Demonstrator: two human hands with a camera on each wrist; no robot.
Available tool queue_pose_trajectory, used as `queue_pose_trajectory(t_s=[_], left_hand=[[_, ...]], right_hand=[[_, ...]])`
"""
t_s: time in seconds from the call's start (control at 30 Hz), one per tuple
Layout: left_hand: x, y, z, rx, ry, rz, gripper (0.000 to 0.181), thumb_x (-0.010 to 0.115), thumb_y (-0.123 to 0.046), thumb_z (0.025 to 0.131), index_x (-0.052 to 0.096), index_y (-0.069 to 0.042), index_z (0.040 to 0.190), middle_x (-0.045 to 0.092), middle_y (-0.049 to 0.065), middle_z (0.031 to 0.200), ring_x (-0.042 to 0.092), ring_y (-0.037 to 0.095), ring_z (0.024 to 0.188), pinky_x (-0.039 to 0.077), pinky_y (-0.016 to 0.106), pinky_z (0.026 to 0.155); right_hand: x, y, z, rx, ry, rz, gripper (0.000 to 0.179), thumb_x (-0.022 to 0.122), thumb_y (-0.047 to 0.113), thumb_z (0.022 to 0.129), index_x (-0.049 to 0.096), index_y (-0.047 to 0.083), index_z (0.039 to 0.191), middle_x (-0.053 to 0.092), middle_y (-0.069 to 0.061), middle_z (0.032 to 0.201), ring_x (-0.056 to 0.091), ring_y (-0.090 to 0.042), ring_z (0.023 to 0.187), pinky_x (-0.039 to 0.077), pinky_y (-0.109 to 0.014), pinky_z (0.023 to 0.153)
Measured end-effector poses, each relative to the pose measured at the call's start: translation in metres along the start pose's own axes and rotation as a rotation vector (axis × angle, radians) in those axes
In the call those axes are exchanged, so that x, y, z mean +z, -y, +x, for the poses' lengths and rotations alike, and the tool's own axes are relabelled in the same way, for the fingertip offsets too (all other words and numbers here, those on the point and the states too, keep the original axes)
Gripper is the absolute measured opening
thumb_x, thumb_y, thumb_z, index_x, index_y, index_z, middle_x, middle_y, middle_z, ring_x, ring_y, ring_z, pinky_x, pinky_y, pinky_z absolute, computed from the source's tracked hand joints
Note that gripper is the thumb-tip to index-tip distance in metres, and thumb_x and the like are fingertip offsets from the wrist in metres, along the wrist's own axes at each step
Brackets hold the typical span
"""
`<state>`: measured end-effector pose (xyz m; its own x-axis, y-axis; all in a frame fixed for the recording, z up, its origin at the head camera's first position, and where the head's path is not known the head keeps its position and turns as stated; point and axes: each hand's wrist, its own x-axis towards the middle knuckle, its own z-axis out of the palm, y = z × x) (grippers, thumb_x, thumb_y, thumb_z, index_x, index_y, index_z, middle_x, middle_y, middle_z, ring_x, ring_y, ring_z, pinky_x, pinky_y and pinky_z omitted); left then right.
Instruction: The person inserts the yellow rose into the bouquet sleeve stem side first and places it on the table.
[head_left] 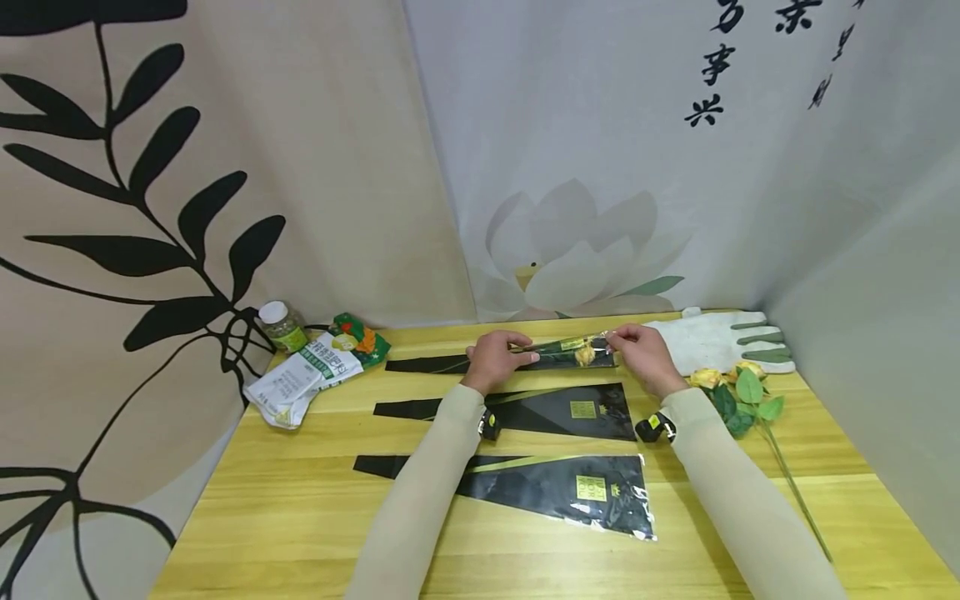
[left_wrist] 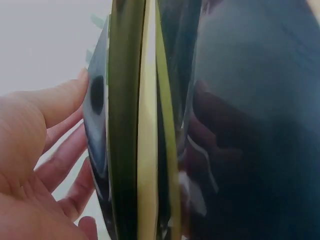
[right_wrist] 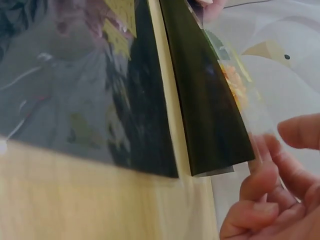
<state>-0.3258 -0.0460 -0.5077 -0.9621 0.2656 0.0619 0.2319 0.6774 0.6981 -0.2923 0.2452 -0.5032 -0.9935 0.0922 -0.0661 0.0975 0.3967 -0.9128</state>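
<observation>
A narrow black flower sleeve [head_left: 551, 356] with clear film lies at the back of the table, a yellow rose [head_left: 585, 356] showing inside it. My left hand [head_left: 497, 358] holds the sleeve's narrower part, thumb and fingers at its edge in the left wrist view. At the wide end, my right hand [head_left: 647, 357] pinches the clear film by the corner; in the right wrist view its fingers [right_wrist: 260, 182] are bent at the film's edge. Nearer the front lie a second black sleeve [head_left: 540, 414] and a third [head_left: 536, 487], both flat with gold squares.
Yellow roses [head_left: 738, 383] with green leaves and a long stem lie at the right. Behind them is a white glove [head_left: 712, 340] with green stripes. A white-capped jar [head_left: 283, 329] and a snack bag [head_left: 307, 379] sit back left. Printed curtains rise behind the table.
</observation>
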Motion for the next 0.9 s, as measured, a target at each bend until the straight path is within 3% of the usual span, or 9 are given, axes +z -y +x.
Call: queue_pose_trajectory(t_s=[0.17,0.33,0.47,0.67,0.77,0.9], left_hand=[[-0.007,0.002,-0.003,0.008,0.010,-0.015,0.033,0.079,-0.038,0.097,0.079,-0.022,0.125,0.077,-0.004,0.127,0.069,0.022,0.115,0.033,0.068,0.111],[-0.016,-0.002,-0.012,0.042,0.025,-0.031,0.033,0.079,-0.033,0.098,0.078,-0.017,0.127,0.076,0.001,0.128,0.069,0.026,0.117,0.045,0.060,0.110],[-0.019,-0.004,-0.024,0.076,0.067,-0.048,0.032,0.078,-0.029,0.099,0.077,-0.014,0.127,0.074,0.004,0.128,0.068,0.025,0.113,0.060,0.045,0.097],[-0.019,-0.006,-0.043,0.076,0.142,-0.044,0.032,0.077,-0.025,0.099,0.077,-0.010,0.128,0.072,0.009,0.124,0.068,0.025,0.107,0.059,0.046,0.095],[-0.018,-0.006,-0.049,0.076,0.185,-0.011,0.033,0.078,-0.027,0.099,0.076,-0.011,0.128,0.073,0.009,0.122,0.067,0.023,0.106,0.059,0.046,0.094],[-0.018,-0.007,-0.054,0.073,0.231,0.030,0.033,0.079,-0.028,0.098,0.077,-0.013,0.127,0.072,0.004,0.105,0.065,0.018,0.085,0.057,0.037,0.078]], right_hand=[[-0.005,0.001,-0.008,-0.012,-0.022,-0.088,0.044,0.061,0.043,0.107,0.068,0.005,0.127,0.070,-0.020,0.122,0.066,-0.035,0.107,0.057,-0.041,0.085],[-0.011,0.002,-0.019,-0.028,-0.061,-0.144,0.045,0.062,0.042,0.107,0.065,0.004,0.130,0.068,-0.017,0.117,0.066,-0.034,0.102,0.056,-0.036,0.079],[-0.013,0.005,-0.031,-0.028,-0.073,-0.178,0.044,0.063,0.041,0.107,0.063,0.003,0.129,0.065,-0.016,0.117,0.065,-0.033,0.100,0.055,-0.033,0.076],[-0.017,0.008,-0.048,-0.078,-0.108,-0.208,0.039,0.065,0.037,0.106,0.064,0.004,0.125,0.065,-0.016,0.118,0.060,-0.029,0.100,0.050,-0.035,0.077],[-0.019,0.008,-0.053,-0.102,-0.074,-0.245,0.033,0.065,0.034,0.107,0.067,0.004,0.120,0.068,-0.015,0.113,0.061,-0.027,0.094,0.051,-0.034,0.075],[-0.021,0.004,-0.055,-0.133,0.070,-0.279,0.030,0.064,0.032,0.107,0.070,0.006,0.122,0.072,-0.014,0.112,0.065,-0.025,0.094,0.054,-0.034,0.076]])
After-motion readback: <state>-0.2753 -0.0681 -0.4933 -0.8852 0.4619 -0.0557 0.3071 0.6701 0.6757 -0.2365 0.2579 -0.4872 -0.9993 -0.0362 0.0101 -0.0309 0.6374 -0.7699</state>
